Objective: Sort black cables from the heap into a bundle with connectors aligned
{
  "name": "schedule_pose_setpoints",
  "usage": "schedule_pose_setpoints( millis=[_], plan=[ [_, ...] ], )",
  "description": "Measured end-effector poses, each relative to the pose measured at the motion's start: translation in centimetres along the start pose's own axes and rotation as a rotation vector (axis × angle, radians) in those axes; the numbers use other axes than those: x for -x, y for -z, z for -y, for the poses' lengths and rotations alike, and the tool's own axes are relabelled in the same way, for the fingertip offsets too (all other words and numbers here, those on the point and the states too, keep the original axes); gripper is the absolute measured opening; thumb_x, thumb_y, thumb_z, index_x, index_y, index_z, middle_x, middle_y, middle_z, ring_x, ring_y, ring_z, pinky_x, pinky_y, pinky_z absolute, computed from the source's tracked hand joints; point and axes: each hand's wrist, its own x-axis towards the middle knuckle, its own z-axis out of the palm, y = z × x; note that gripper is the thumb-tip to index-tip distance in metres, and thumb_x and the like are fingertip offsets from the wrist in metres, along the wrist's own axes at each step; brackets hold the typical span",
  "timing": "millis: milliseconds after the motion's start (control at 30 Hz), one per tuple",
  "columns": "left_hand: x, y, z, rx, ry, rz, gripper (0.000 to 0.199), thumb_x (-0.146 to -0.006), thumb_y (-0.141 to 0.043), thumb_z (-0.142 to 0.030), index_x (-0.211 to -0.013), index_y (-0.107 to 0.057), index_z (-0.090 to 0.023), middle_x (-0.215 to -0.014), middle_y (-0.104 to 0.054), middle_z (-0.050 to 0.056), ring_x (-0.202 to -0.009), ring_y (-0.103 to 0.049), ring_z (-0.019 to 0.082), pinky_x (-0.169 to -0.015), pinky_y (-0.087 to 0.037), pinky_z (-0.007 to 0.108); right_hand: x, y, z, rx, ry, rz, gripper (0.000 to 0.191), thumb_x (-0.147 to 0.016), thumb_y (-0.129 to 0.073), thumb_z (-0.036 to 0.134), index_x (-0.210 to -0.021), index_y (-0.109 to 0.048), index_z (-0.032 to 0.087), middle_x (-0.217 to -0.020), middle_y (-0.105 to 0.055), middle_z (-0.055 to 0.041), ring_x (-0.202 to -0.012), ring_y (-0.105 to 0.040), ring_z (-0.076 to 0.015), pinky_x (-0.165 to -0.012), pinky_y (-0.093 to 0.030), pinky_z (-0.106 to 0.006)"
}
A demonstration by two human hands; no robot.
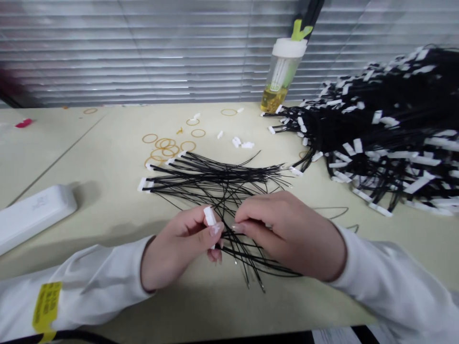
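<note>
My left hand (pixel 190 236) is closed, pinching a small white connector (pixel 210 216) between thumb and fingers. Black wires run from around that connector toward the right. Just right of it, my right hand (pixel 287 229) is closed with thumb and forefinger together, close to the wires; what the fingertips grip is too fine to make out. Behind both hands lies a bundle of thin black wires (pixel 222 174) with white connectors at its left end. Loose black wires (pixel 265 263) spread under my right hand, some with bare tips.
A large heap of black wires with white connectors (pixel 405 124) fills the right side. Rubber bands (pixel 167 145) and small white pieces (pixel 236 142) lie behind the bundle. A bottle (pixel 283 71) stands at the blinds. A white case (pixel 39 212) lies at left, a red scrap (pixel 23 123) beyond.
</note>
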Motion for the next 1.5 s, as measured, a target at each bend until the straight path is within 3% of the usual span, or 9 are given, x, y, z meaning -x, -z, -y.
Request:
schedule_pose_setpoints(
  millis=[167, 400, 567, 800, 1100, 1200, 1300, 1433, 1500],
  plan=[
    [-0.1, 0.3, 0.3, 0.043, 0.041, -0.022, 0.024, -0.076, -0.057, -0.035, -0.067, -0.047, -0.016, -0.061, -0.051, -0.003, -0.051, -0.051, 0.008, -0.047, -0.044, 0.02, 0.0, 0.3, -0.1, 0.545, 0.242, -0.235, 0.023, -0.083, -0.038, 0.015, -0.063, -0.05, 0.017, -0.066, -0.05, -0.0024, -0.064, -0.039, -0.0155, -0.058, -0.021, -0.03],
    [-0.2, 0.2, 0.1, 0.085, 0.064, -0.055, 0.024, -0.075, -0.058, -0.036, -0.068, -0.049, -0.015, -0.062, -0.052, -0.002, -0.052, -0.053, 0.008, -0.046, -0.044, 0.019, -0.1, -0.6, -1.5, 0.376, 0.253, -0.042, 0.019, -0.085, -0.041, 0.025, -0.07, -0.051, 0.019, -0.071, -0.048, -0.0008, -0.064, -0.036, -0.0141, -0.06, -0.023, -0.029],
    [-0.4, 0.0, -0.1, 0.132, 0.07, -0.079, 0.025, -0.072, -0.062, -0.034, -0.065, -0.048, -0.015, -0.059, -0.052, -0.003, -0.05, -0.053, 0.008, -0.044, -0.045, 0.019, 0.2, -0.5, -1.4, 0.466, 0.223, -0.09, 0.015, -0.082, -0.045, 0.02, -0.067, -0.05, 0.019, -0.07, -0.047, -0.0009, -0.064, -0.034, -0.0149, -0.058, -0.019, -0.029],
    [-0.3, 0.1, -0.2, 0.136, 0.097, -0.073, 0.026, -0.07, -0.064, -0.036, -0.066, -0.049, -0.015, -0.06, -0.054, -0.001, -0.05, -0.053, 0.008, -0.043, -0.045, 0.019, 0.2, 0.2, -1.3, 0.231, 0.193, -0.061, 0.03, -0.088, -0.036, 0.027, -0.067, -0.053, 0.016, -0.066, -0.048, -0.0004, -0.061, -0.037, -0.0115, -0.057, -0.023, -0.027],
    [-0.5, 0.1, -0.2, 0.114, 0.118, -0.012, 0.024, -0.073, -0.061, -0.034, -0.066, -0.047, -0.016, -0.056, -0.05, -0.004, -0.047, -0.051, 0.007, -0.043, -0.044, 0.018, -0.1, 0.4, -1.0, 0.659, 0.311, -0.116, 0.019, -0.078, -0.045, 0.014, -0.059, -0.049, 0.018, -0.058, -0.048, -0.0004, -0.055, -0.038, -0.0143, -0.053, -0.02, -0.029],
    [-0.5, 0.1, 0.1, 0.096, 0.093, -0.011, 0.023, -0.074, -0.058, -0.034, -0.067, -0.047, -0.016, -0.058, -0.05, -0.004, -0.048, -0.052, 0.007, -0.043, -0.045, 0.018, 0.4, 2.0, -1.7, 0.811, 0.224, -0.258, 0.019, -0.075, -0.049, 0.014, -0.056, -0.05, 0.019, -0.049, -0.045, 0.001, -0.049, -0.038, -0.0129, -0.048, -0.022, -0.028],
    [-0.6, 0.0, 0.2, 0.062, 0.084, -0.017, 0.025, -0.075, -0.057, -0.036, -0.066, -0.045, -0.015, -0.059, -0.049, -0.004, -0.047, -0.051, 0.007, -0.044, -0.046, 0.019, 1.2, 3.8, -2.7, 0.746, 0.102, -0.568, 0.008, -0.072, -0.054, 0.014, -0.071, -0.061, 0.018, -0.058, -0.057, 0.0004, -0.055, -0.05, -0.0106, -0.049, -0.035, -0.024],
    [-0.4, -0.2, -0.1, -0.023, 0.074, -0.027, 0.026, -0.076, -0.055, -0.035, -0.065, -0.044, -0.015, -0.058, -0.047, -0.005, -0.045, -0.05, 0.005, -0.044, -0.045, 0.018, 1.7, 4.8, -2.6, 0.234, -0.099, -0.923, 0.022, -0.071, -0.056, 0.008, -0.089, -0.065, 0.015, -0.082, -0.065, -0.0057, -0.072, -0.06, -0.0141, -0.064, -0.048, -0.028],
    [-0.3, -0.3, -0.3, -0.056, 0.074, -0.031, 0.026, -0.077, -0.054, -0.035, -0.065, -0.043, -0.014, -0.059, -0.047, -0.005, -0.045, -0.05, 0.005, -0.044, -0.045, 0.017, 1.5, 4.7, -2.0, -0.212, -0.146, -0.982, 0.025, -0.072, -0.054, 0.006, -0.093, -0.065, 0.016, -0.091, -0.064, -0.0072, -0.075, -0.061, -0.0156, -0.066, -0.05, -0.032]
  ],
)
